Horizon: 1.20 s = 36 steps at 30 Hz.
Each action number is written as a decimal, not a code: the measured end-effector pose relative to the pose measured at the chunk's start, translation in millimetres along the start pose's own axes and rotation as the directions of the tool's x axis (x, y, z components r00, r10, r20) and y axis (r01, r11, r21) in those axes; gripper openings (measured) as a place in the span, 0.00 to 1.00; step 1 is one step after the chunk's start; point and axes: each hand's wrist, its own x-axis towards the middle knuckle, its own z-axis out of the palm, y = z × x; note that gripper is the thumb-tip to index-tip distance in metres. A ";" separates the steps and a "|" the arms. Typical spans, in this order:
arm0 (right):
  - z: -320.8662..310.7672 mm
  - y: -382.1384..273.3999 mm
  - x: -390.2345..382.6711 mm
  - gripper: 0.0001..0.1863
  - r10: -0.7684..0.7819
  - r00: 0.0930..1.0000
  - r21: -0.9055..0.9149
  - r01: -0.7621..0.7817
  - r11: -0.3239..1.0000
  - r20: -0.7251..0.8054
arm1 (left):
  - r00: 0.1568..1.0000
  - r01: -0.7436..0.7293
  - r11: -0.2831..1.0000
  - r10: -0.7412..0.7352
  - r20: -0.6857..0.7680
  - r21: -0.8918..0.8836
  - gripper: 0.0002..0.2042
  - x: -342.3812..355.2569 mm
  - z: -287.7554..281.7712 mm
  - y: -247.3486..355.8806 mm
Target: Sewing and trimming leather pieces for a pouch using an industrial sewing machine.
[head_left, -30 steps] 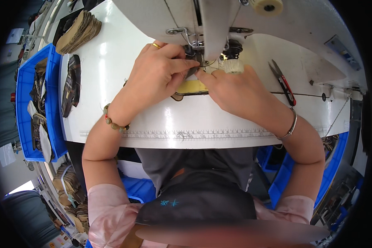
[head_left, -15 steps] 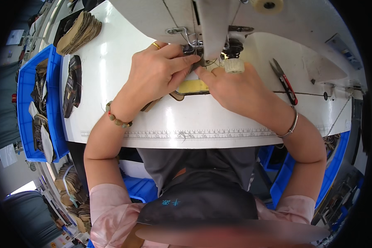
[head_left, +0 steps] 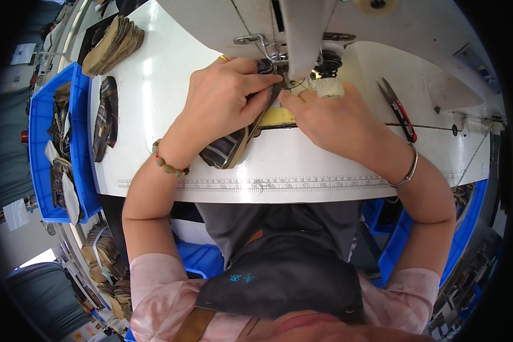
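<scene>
My left hand presses down on a dark striped fabric piece with a zipper along its edge, holding it against the white table. The fabric's top end sits under the needle area of the white sewing machine. My right hand rests right beside it, fingertips pinching the zipper edge near the needle. A yellow strip shows between the two hands. A beaded bracelet circles my left wrist and a metal bangle my right.
Thread snips with red handles lie on the table to the right. A stack of tan pieces and a dark striped piece lie at the left. A blue bin holds more pieces. A ruler strip runs along the table's front edge.
The striped fabric has slid toward me and now sticks out below my left hand. Both hands stay close together at the needle.
</scene>
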 end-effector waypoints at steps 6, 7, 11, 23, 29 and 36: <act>1.9 1.2 -4.6 0.20 0.026 0.986 -0.231 0.012 0.973 0.164 | 0.999 0.035 0.999 -0.035 0.004 0.011 0.11 0.1 -0.7 3.6; 0.9 0.7 -3.5 0.20 0.028 0.987 -0.231 0.010 0.973 0.161 | 0.999 0.047 0.999 -0.047 0.009 0.019 0.11 0.3 -1.2 4.6; -0.9 -0.2 -1.0 0.03 0.015 0.999 -0.034 -0.014 0.999 0.029 | 0.999 0.040 0.998 -0.040 -0.007 0.042 0.10 1.0 0.5 5.5; -3.3 -6.5 -3.6 0.03 0.002 1.000 -0.095 -0.001 0.995 0.019 | 0.997 0.062 0.998 -0.061 -0.045 0.004 0.11 -3.8 -0.2 12.6; -2.0 -9.0 -3.2 0.03 0.007 1.000 -0.066 -0.009 0.998 -0.028 | 0.963 -0.223 0.951 0.249 -0.105 0.215 0.10 -6.8 -0.4 9.0; -1.7 -7.1 -3.2 0.11 0.040 0.998 -0.149 -0.047 0.988 -0.051 | 0.997 0.054 0.962 -0.066 -0.036 -0.268 0.14 -11.9 3.3 -7.0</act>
